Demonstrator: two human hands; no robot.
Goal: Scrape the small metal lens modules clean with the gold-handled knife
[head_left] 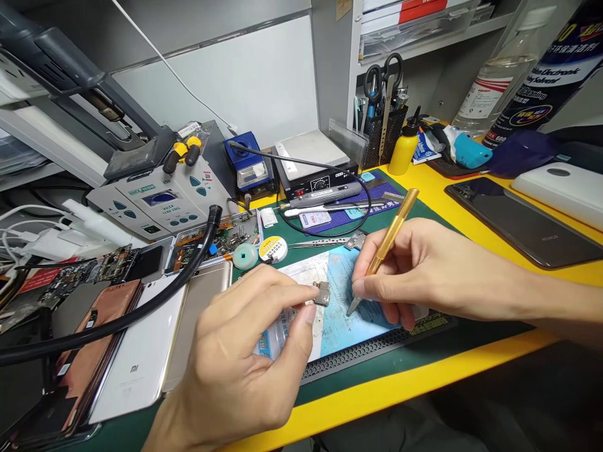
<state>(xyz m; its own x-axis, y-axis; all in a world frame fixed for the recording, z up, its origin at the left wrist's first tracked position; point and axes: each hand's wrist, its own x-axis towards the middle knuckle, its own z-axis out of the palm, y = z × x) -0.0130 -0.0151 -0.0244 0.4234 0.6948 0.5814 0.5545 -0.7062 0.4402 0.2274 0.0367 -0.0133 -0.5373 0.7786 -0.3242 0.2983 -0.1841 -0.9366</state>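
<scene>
Between thumb and forefinger, my left hand [257,345] pinches a small silvery metal electronic part [323,293]; its exact kind does not show. A craft knife [392,232] with a gold knurled handle is in my right hand [414,270], held like a pen. Its blade points down and left, close to a light-blue and white sheet [336,336], a short way right of the metal part. Whether the tip touches the sheet I cannot tell. Behind my right hand lies another small metal piece [357,240], beside a pair of tweezers [320,242].
A black hose [155,307] arches across the left side above several phone backs, including a white one [141,351]. Behind stand a hot-air station [164,201] and a hot plate [313,157]. At right are a yellow bottle [400,154] and a dark phone [522,220].
</scene>
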